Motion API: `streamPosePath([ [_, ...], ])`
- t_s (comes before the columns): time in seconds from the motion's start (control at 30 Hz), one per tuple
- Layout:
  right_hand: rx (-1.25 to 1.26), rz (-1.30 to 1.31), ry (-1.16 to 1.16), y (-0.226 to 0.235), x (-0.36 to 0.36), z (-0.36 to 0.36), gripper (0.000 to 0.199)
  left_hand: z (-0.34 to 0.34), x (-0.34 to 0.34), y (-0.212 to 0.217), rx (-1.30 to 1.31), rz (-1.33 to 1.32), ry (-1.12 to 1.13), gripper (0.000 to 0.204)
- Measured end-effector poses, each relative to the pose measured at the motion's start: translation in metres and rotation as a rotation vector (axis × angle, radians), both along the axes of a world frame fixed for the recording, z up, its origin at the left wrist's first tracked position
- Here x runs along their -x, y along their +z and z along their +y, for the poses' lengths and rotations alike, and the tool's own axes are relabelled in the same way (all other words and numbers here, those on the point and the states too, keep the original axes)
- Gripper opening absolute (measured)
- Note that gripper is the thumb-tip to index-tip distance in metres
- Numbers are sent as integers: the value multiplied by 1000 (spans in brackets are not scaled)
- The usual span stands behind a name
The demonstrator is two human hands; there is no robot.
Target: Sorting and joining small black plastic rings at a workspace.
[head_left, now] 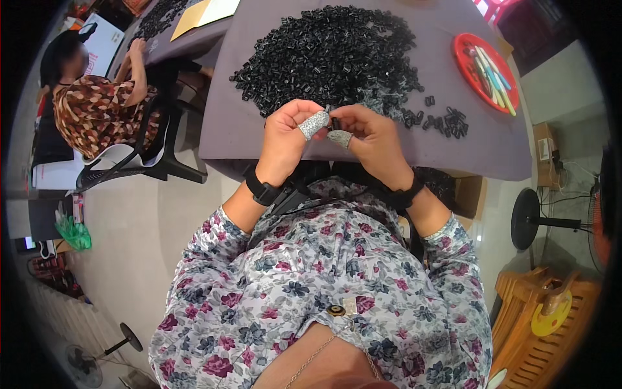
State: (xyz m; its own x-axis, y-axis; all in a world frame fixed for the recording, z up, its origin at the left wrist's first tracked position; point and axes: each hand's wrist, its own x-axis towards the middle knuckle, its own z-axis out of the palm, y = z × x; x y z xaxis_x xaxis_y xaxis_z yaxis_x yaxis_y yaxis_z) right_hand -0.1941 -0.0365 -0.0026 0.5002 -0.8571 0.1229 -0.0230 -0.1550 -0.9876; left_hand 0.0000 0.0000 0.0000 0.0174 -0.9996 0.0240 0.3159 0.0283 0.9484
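Both hands meet just above the near edge of the table, in front of a big heap of small black plastic pieces (330, 55). My left hand (289, 133) is closed in a pinch, its thumb wrapped in a grey-white speckled cover. Facing it, my right hand (372, 136) pinches too, with a similar cover on its thumb. Between the fingertips sits one small black plastic piece (334, 123), partly hidden by the fingers. Thin greyish scraps (387, 96) lie at the heap's near right side. A smaller group of black pieces (448, 122) rests to the right of my right hand.
A red plate (463, 58) with several long-handled tools stands at the table's right. Another person (103, 104) sits at the left by a second table with black pieces. Orange-brown stacked chairs (544, 330) and a fan's round black base (525, 219) are at the right.
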Motion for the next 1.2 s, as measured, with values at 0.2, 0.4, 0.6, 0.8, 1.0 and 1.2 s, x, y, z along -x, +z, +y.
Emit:
streamPosePath([
  [0.2,188,130,-32,3,5,1,35,3,5,-1,-23,-10,2,11],
  [0.4,331,183,-34,11,5,0,36,1,3,-7,-22,-32,-13,10],
  [0.6,369,229,7,10,4,-9,31,0,0,-7,-43,-63,-61,9],
  [0.8,407,292,41,8,5,-12,32,-2,0,-11,-62,-62,-55,9],
  [1.0,47,137,62,4,0,-8,36,-4,-3,-17,-62,-68,-74,11],
  [1.2,-7,121,88,13,-1,-8,36,-5,-5,-22,-58,-21,-87,12],
])
